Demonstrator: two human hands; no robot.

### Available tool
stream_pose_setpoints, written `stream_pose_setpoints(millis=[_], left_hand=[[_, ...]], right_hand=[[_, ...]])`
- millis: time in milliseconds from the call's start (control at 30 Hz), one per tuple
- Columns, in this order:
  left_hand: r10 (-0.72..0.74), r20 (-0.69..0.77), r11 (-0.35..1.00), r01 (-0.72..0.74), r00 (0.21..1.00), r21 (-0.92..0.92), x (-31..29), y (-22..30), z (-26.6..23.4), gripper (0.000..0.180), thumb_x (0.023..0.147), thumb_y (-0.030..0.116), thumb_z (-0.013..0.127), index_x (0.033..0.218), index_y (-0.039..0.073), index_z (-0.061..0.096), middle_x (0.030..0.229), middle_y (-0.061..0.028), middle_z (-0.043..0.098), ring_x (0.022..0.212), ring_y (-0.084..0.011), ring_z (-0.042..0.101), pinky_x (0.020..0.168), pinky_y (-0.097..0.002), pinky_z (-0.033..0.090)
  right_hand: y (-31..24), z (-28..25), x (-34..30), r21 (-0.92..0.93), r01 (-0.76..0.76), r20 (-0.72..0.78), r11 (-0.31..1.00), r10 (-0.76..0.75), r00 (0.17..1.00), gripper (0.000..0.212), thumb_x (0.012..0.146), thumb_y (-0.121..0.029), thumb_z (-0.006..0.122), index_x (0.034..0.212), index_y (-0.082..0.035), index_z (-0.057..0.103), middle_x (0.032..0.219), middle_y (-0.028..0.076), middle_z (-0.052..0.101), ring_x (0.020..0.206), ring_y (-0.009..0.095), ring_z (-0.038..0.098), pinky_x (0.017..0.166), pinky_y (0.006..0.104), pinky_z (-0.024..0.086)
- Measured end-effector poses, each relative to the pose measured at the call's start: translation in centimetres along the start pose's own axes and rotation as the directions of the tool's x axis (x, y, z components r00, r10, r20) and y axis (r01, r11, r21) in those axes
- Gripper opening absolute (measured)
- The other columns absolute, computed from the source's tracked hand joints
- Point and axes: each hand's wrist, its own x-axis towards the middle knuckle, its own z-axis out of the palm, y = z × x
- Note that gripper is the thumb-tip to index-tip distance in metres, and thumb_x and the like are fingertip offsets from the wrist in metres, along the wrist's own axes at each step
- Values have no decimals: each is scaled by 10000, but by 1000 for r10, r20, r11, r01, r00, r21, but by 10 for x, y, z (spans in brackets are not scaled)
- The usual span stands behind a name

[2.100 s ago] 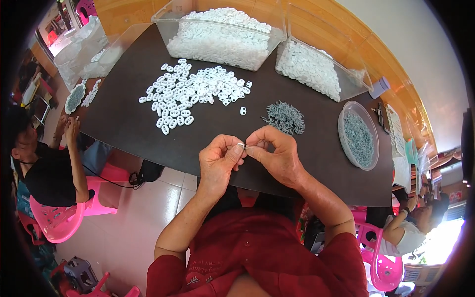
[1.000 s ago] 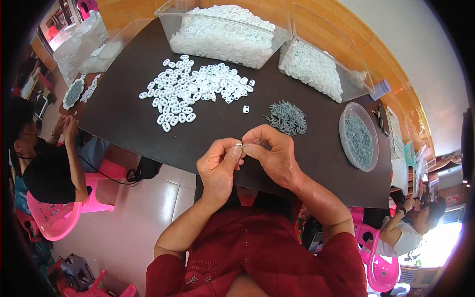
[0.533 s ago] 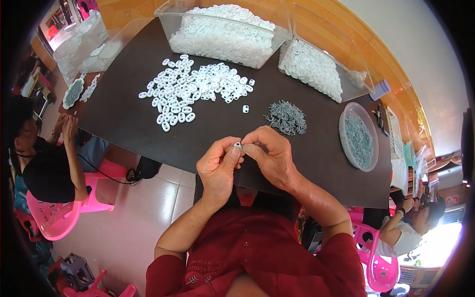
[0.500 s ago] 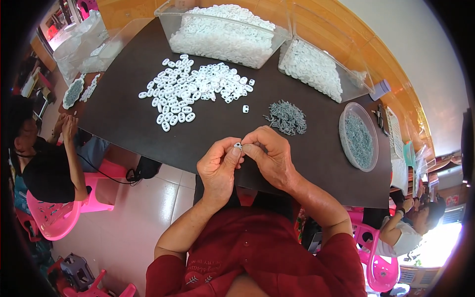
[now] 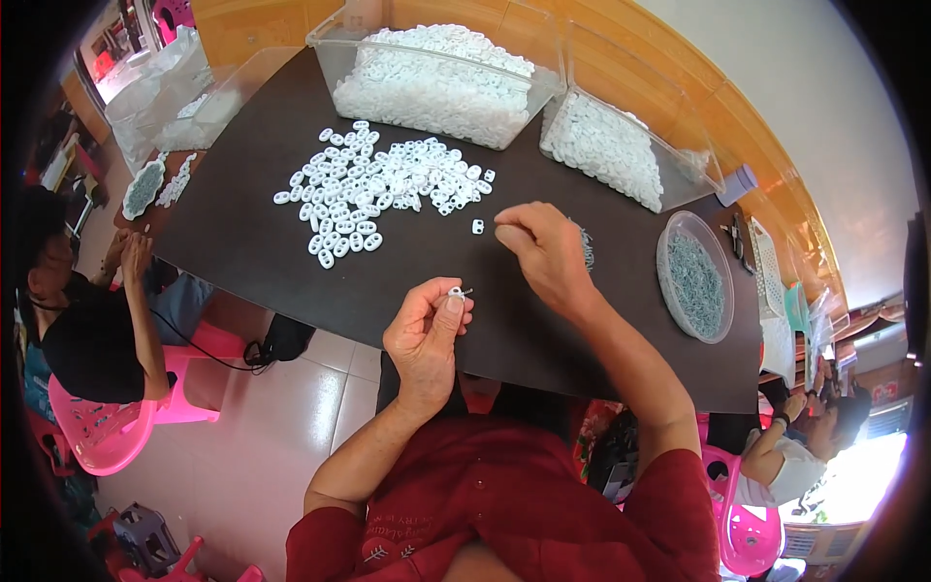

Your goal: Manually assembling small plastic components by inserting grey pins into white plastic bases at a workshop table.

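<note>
My left hand pinches a small white plastic piece between thumb and forefinger, above the front part of the dark table. A short thin metal piece, which looks like a screw, juts from its right side. Curled fingers close my right hand, held apart from the left over the table. It partly covers a pile of small grey screw-like pieces. Whether anything sits in its fingertips is hidden. One loose white two-holed piece lies just left of it. Farther off spreads a heap of white oval two-holed pieces.
Two clear bins, a large bin and a smaller bin, hold white pieces at the back. A round clear tub of grey pieces stands right, near dark pliers-like tools. People sit at left and right.
My right hand has left the white piece and moved up and right, over part of the grey pile. My left hand keeps the piece, slightly lower and farther left.
</note>
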Motion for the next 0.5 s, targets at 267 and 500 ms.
stream_pose_setpoints(millis=[267, 500], left_hand=[[8, 2, 1000, -8, 1000, 11, -1, -2, -2, 179, 888, 70, 581, 1039, -25, 577, 824, -71, 628, 684, -85, 558, 621, -208, 470], [-6, 26, 1000, 5, 1000, 28, -2, -1, -2, 179, 889, 66, 576, 1043, -26, 579, 835, -66, 625, 699, -82, 556, 631, -204, 468]], right_hand=[[25, 20, 22, -321, 224, -24, 920, -245, 969, 154, 707, -6, 641, 847, -69, 640, 726, 86, 561, 730, 278, 533, 645, 379, 431], [31, 38, 41, -353, 310, -23, 883, -339, 940, 200, 689, 11, 628, 856, -96, 652, 725, 80, 554, 709, 271, 519, 624, 379, 422]])
